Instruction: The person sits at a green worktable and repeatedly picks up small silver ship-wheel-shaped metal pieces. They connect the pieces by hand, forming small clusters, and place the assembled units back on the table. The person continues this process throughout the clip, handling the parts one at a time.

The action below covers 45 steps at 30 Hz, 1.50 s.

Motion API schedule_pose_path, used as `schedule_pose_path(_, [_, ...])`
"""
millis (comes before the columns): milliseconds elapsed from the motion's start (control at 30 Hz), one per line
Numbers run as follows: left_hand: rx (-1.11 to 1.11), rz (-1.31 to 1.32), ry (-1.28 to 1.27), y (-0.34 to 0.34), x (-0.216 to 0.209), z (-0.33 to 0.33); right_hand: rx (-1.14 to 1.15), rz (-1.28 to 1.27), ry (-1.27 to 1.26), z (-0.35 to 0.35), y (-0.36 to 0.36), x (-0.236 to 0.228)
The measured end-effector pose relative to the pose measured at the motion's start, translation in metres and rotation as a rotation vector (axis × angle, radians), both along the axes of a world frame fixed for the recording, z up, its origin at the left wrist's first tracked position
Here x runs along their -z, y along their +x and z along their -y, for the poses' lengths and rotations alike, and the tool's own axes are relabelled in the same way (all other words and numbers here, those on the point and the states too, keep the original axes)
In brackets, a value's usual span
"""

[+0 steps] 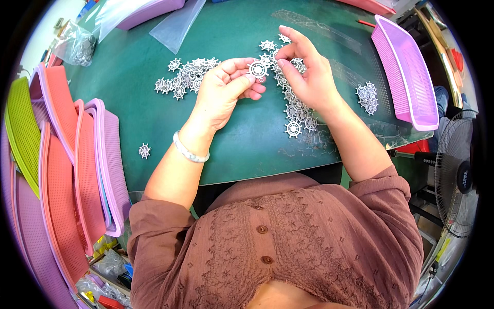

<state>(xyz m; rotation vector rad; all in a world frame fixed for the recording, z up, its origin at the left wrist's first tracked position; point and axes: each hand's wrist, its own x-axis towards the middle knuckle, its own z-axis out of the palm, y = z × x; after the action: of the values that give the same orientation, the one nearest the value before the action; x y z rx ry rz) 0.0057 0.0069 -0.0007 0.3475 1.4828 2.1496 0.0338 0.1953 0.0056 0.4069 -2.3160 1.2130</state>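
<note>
Now, charm (pixel 258 70): loop toward desk's (pixel 236 149) near edge
Left hand (pixel 222 91): pinching it
Right hand (pixel 312 74): grip unclear
Right edge: basket (pixel 404 72)

The head view looks down (wide fisheye); it faces the green table (pixel 231 149) from close above.

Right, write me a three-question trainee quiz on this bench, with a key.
1. Multiple choice: what shape is the charm held in the left hand?
a) star
b) ship's wheel
c) anchor

2. True or false: the bangle is on the left arm.

3. Fill in the blank: the table has a ____ top.

Key:
1. b
2. True
3. green
</note>
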Motion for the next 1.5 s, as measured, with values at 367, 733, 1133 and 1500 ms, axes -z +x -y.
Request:
schedule_pose_path(367, [-0.053,0.039,-0.045,-0.003,0.001,0.001,0.003,0.099,0.379,-0.003,-0.005,0.013])
schedule_pose_path(733, [-0.04,0.135,-0.004,-0.004,0.0,0.003,-0.143,0.172,0.387,-0.002,-0.001,0.007])
schedule_pose_path(1133, [-0.03,0.172,-0.008,-0.004,-0.002,0.004,-0.119,0.131,0.391,0.0,-0.002,0.011])
schedule_pose_path(1500, [-0.019,0.135,-0.058,-0.002,-0.002,0.009,-0.143,0.101,0.399,0.004,-0.006,0.013])
